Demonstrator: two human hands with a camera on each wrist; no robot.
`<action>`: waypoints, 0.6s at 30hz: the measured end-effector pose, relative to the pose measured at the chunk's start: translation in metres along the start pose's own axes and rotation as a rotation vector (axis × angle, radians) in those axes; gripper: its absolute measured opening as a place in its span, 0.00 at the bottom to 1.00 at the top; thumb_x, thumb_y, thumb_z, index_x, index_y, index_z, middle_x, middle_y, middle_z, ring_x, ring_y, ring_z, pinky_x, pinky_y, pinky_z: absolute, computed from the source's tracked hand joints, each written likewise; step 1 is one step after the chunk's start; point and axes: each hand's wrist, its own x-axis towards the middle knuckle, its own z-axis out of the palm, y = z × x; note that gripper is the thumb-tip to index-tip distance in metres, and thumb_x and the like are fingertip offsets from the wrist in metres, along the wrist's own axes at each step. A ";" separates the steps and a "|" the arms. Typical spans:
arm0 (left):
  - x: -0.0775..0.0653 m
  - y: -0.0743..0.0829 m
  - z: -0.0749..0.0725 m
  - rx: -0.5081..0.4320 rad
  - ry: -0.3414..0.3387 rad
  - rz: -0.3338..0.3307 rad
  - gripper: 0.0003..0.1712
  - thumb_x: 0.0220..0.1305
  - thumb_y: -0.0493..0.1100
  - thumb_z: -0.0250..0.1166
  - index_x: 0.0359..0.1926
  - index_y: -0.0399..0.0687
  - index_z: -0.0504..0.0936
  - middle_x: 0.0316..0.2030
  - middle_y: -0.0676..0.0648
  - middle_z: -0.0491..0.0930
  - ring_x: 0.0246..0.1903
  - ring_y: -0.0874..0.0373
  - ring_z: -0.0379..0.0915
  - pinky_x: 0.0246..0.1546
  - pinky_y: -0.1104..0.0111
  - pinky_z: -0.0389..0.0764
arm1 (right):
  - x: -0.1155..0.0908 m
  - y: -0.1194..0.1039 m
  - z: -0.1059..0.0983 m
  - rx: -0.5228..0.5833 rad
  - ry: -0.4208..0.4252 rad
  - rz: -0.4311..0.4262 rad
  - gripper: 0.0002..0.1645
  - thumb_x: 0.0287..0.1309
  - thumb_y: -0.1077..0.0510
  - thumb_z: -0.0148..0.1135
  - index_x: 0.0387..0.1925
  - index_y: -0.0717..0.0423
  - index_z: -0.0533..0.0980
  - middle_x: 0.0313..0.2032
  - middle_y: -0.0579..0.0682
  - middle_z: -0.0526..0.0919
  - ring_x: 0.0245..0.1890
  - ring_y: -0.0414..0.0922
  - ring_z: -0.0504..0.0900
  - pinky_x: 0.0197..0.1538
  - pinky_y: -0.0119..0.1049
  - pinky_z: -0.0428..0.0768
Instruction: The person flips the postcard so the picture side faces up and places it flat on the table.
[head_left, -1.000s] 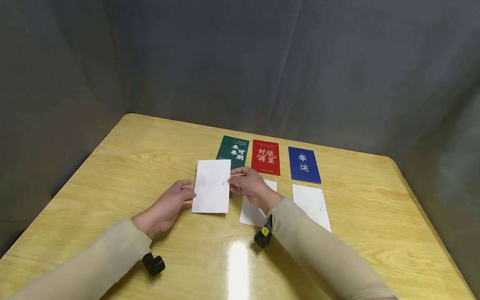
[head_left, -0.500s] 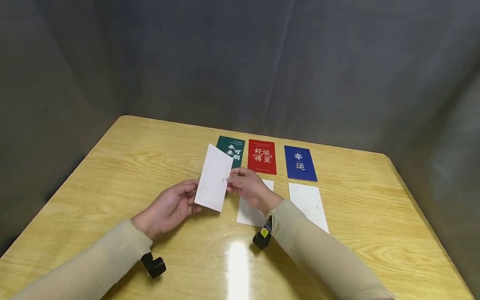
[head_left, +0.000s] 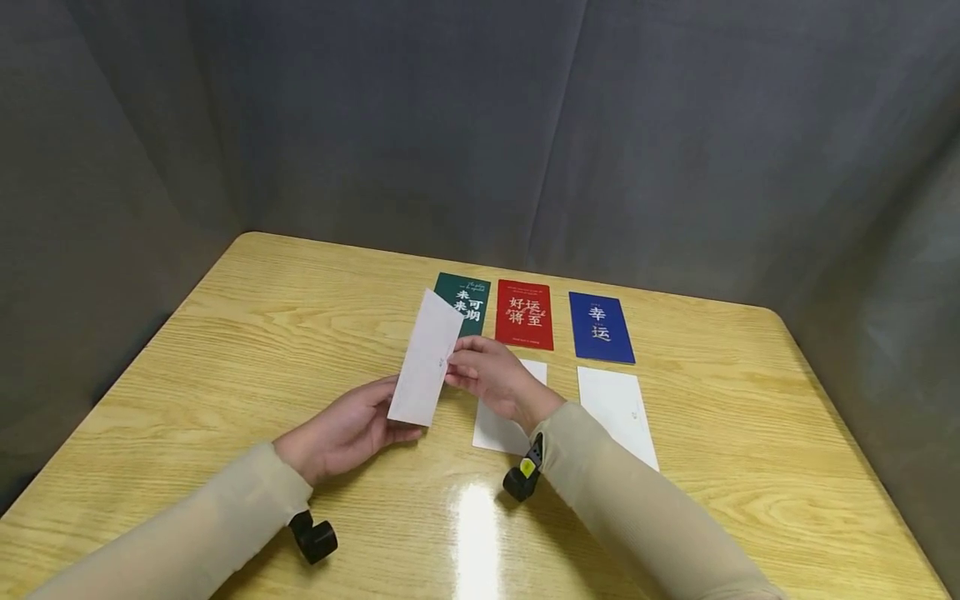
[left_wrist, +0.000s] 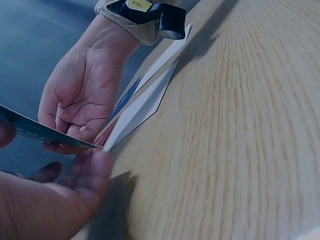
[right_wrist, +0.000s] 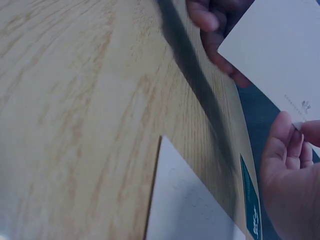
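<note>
Above the table a postcard [head_left: 426,360] stands tilted, its white back with a small print facing the head view. In the left wrist view this card's underside [left_wrist: 42,131] is dark green. My right hand [head_left: 501,377] pinches the card's right edge between thumb and fingers. My left hand [head_left: 358,427] is at the card's lower left, its fingers partly hidden behind the card. In the right wrist view the left hand's thumb [right_wrist: 204,17] stands apart from the card's near corner.
Green [head_left: 463,298], red [head_left: 524,315] and blue [head_left: 601,327] cards with white characters lie in a back row on the wooden table [head_left: 285,317]. Two white-side-up cards [head_left: 618,412] lie nearer, one partly under my right forearm. Grey curtains surround the table.
The card has turned from facing the head view flat to a steep tilt. My left hand has moved right, its fingers passing behind the card. My right hand keeps its pinch.
</note>
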 end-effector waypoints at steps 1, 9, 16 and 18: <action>0.000 -0.001 0.000 -0.002 -0.001 -0.008 0.32 0.84 0.45 0.42 0.79 0.32 0.51 0.54 0.44 0.75 0.48 0.55 0.76 0.55 0.62 0.78 | 0.000 0.001 0.000 0.007 -0.009 0.000 0.05 0.72 0.68 0.57 0.46 0.61 0.73 0.41 0.56 0.78 0.35 0.45 0.79 0.46 0.33 0.84; 0.000 -0.005 -0.002 -0.005 -0.039 -0.046 0.32 0.80 0.41 0.44 0.75 0.25 0.52 0.49 0.43 0.78 0.48 0.54 0.77 0.51 0.65 0.79 | -0.002 0.005 0.002 0.034 -0.098 -0.034 0.06 0.72 0.69 0.55 0.48 0.61 0.73 0.45 0.55 0.81 0.38 0.46 0.80 0.47 0.32 0.84; -0.001 -0.003 0.000 0.027 -0.020 -0.046 0.31 0.78 0.34 0.48 0.73 0.20 0.52 0.50 0.40 0.78 0.46 0.57 0.77 0.49 0.69 0.80 | -0.004 0.006 0.004 0.066 -0.164 -0.052 0.06 0.73 0.71 0.50 0.44 0.61 0.72 0.41 0.53 0.79 0.40 0.45 0.80 0.47 0.32 0.83; -0.001 -0.003 0.001 0.045 -0.006 -0.042 0.30 0.76 0.31 0.51 0.72 0.20 0.54 0.49 0.42 0.77 0.44 0.58 0.76 0.47 0.70 0.80 | -0.004 0.006 0.003 0.083 -0.182 -0.056 0.06 0.74 0.70 0.49 0.43 0.60 0.72 0.38 0.52 0.79 0.39 0.44 0.81 0.47 0.33 0.83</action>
